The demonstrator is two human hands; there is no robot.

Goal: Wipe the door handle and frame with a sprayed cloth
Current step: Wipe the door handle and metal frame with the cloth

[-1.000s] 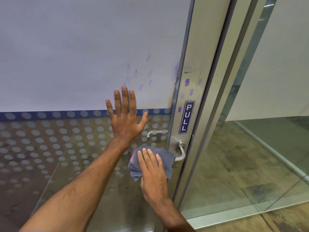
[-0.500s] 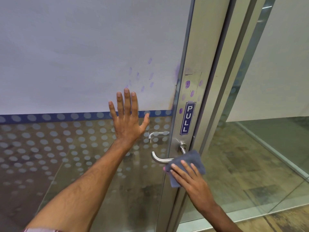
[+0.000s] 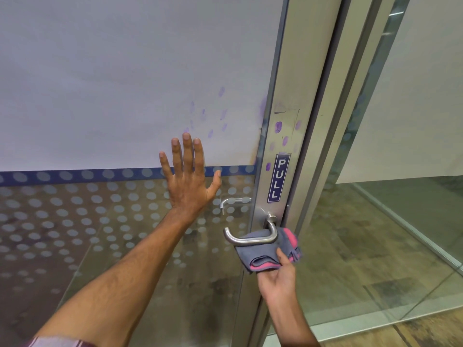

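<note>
Right hand: the right hand [image 3: 276, 276] is seen palm-up below the lever, its thumb and fingers closed on the folded cloth [image 3: 265, 254].
Left hand: the left hand [image 3: 189, 182] is laid flat and spread on the glass door panel [image 3: 112, 96], nothing being held; the door appears to be braced by it.
Cloth: a grey cloth with a pink edge is bunched under and behind the door handle [image 3: 250, 237], touching its underside near the bend.
What has changed: a second ago the cloth was pressed over the lever from the front with the palm down; half a second ago it had been slid to the frame side; now the hand has been turned over and the cloth brought up from beneath.
Meaning for the task: the top and front of the lever are judged already wiped; the underside and neck are being dealt with now.
Door frame: the metal door frame [image 3: 300, 71] stands just beside the handle, with the PULL sticker [image 3: 278, 177] on it.
Still to be done: purple smudges [image 3: 278, 126] are seen on the frame above the sticker and on the panel, so the frame wipe is judged not yet finished.
Risk: the lever may be pressed down if it is rubbed hard from above.
</note>
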